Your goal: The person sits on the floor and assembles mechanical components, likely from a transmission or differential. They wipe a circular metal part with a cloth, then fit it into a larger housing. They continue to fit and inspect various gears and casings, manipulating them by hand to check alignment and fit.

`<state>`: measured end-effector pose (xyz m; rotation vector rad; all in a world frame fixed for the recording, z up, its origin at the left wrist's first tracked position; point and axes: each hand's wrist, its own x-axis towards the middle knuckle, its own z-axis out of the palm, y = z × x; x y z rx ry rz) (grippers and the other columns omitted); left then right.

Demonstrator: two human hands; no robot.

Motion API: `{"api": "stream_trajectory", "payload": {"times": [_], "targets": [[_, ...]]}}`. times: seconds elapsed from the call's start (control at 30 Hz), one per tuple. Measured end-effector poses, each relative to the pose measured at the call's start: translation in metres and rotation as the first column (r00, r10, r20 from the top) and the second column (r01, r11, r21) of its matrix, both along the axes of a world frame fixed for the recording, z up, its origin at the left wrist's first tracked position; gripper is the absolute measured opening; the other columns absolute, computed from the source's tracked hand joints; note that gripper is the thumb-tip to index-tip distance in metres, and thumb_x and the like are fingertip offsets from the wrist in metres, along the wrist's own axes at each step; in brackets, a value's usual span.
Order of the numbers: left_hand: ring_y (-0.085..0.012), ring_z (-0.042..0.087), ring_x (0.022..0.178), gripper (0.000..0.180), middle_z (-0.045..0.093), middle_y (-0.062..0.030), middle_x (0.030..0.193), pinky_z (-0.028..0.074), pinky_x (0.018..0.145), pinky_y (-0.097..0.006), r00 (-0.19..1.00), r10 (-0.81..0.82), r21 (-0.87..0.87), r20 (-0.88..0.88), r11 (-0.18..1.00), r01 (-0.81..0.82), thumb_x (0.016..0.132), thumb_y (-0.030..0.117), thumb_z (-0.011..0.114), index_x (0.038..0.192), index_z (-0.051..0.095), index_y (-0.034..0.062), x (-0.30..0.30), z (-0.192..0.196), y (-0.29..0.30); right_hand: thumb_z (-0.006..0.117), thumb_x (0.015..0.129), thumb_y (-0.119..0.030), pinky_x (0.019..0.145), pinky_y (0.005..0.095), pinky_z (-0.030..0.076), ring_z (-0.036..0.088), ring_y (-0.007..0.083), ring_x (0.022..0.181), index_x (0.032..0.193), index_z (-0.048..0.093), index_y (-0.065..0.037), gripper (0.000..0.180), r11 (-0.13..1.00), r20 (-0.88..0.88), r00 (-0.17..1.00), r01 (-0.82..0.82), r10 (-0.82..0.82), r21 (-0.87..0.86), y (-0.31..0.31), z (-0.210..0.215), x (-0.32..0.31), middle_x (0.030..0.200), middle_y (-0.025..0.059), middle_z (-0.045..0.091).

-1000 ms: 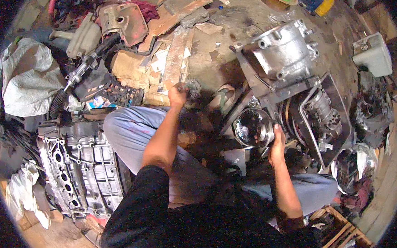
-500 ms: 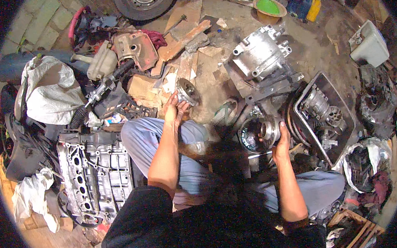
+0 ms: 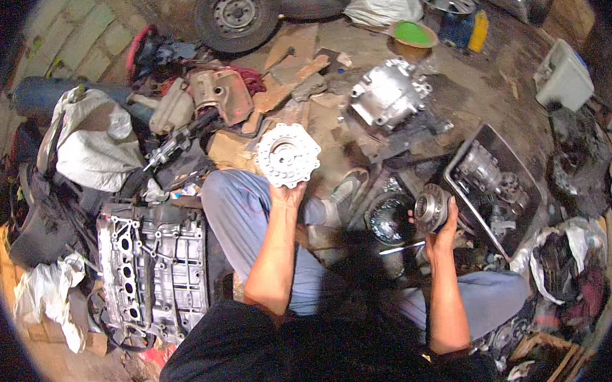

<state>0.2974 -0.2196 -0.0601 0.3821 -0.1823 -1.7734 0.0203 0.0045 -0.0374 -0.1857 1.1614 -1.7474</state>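
Observation:
My left hand (image 3: 289, 194) is closed on the lower edge of a round metal housing cover (image 3: 288, 156), its lobed rim and holes turned up toward me above my left knee. Lower and to the right, my right hand (image 3: 445, 224) grips a ring-shaped metal hub (image 3: 431, 208) from its right side, fingers partly hidden behind it. Just left of that hub is a dark round bowl (image 3: 390, 217) with a shiny wet-looking inside. A black rectangular tub (image 3: 452, 175) holding metal parts stands right of my right hand.
An engine cylinder head (image 3: 153, 270) lies by my left leg. Ahead sits a silver gearbox casing (image 3: 389, 95). Behind are car wheels (image 3: 237, 14) and a basin with a green inside (image 3: 412, 34). A white sack (image 3: 96, 144) is at left, a white container (image 3: 562, 75) at far right.
The left hand has raised and turned the cover so its face shows. My right hand has shifted slightly right with the hub, which is now tilted differently. The whole view has shifted a little.

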Motion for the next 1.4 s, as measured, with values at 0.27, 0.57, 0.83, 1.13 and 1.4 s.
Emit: {"api": "stream_trajectory", "payload": {"times": [0.27, 0.57, 0.83, 1.13, 1.4], "targets": [[-0.0302, 0.069, 0.097, 0.031, 0.07, -0.0121, 0.109, 0.059, 0.08, -0.048, 0.984, -0.064, 0.251, -0.169, 0.962, 0.106, 0.092, 0.031, 0.059, 0.112, 0.066, 0.0087, -0.012, 0.019, 0.051, 0.04, 0.095, -0.061, 0.077, 0.0496, 0.056, 0.067, 0.0331, 0.095, 0.124, 0.059, -0.011, 0.06, 0.95, 0.424, 0.889, 0.264, -0.173, -0.167, 0.023, 0.017, -0.061, 0.114, 0.0155, 0.067], [-0.0346, 0.061, 0.111, 0.043, 0.065, -0.0153, 0.119, 0.048, 0.103, -0.051, 0.904, -0.343, -0.038, -0.256, 0.938, 0.345, 0.098, 0.038, 0.05, 0.125, 0.057, 0.0058, -0.045, 0.058, 0.093, 0.043, 0.093, -0.047, 0.062, 0.0354, 0.049, 0.06, 0.0301, 0.081, 0.14, 0.05, -0.01, 0.06, 0.927, 0.501, 0.848, 0.314, -0.176, -0.206, 0.017, 0.018, -0.063, 0.119, 0.0195, 0.065], [-0.0339, 0.059, 0.116, 0.045, 0.064, -0.0149, 0.123, 0.047, 0.104, -0.052, 0.848, -0.395, -0.098, -0.352, 0.917, 0.387, 0.1, 0.038, 0.048, 0.132, 0.052, 0.0074, -0.04, 0.056, 0.11, 0.042, 0.094, -0.046, 0.061, 0.0371, 0.05, 0.059, 0.0313, 0.08, 0.145, 0.043, -0.008, 0.063, 0.9, 0.44, 0.898, 0.164, 0.033, -0.403, 0.029, 0.034, -0.054, 0.116, 0.0231, 0.064], [-0.0313, 0.047, 0.114, 0.027, 0.055, -0.0034, 0.115, 0.045, 0.096, -0.046, 0.859, -0.374, -0.219, -0.349, 0.924, 0.313, 0.105, 0.035, 0.038, 0.116, 0.056, 0.0171, -0.042, 0.042, 0.115, 0.042, 0.094, -0.041, 0.062, 0.0334, 0.045, 0.057, 0.0265, 0.081, 0.143, 0.046, -0.01, 0.058, 0.911, 0.383, 0.899, 0.323, -0.21, -0.258, 0.035, 0.034, -0.051, 0.12, 0.0169, 0.064], [-0.0308, 0.046, 0.102, 0.04, 0.051, -0.0075, 0.128, 0.05, 0.084, -0.05, 0.867, -0.429, -0.115, -0.252, 0.903, 0.414, 0.103, 0.049, 0.035, 0.124, 0.054, 0.0215, -0.038, 0.048, 0.128, 0.043, 0.093, -0.048, 0.068, 0.0375, 0.045, 0.058, 0.0275, 0.086, 0.139, 0.051, -0.013, 0.058, 0.834, 0.482, 0.771, 0.535, -0.416, -0.135, 0.069, 0.013, -0.073, 0.126, 0.0151, 0.062]]}}
